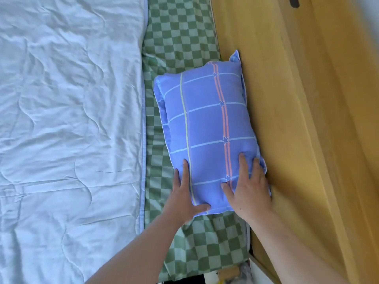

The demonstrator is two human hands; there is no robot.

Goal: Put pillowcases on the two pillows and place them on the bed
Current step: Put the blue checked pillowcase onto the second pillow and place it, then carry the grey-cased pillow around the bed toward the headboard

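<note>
I see both bare forearms reaching forward from the bottom of the view, roughly parallel. My left hand (185,198) lies flat, fingers straight and pointing ahead, thumb splayed to the right. My right hand (249,190) is also flat, fingers spread and extended, pressing down palm-first

no readable text, labels or numbers
</note>
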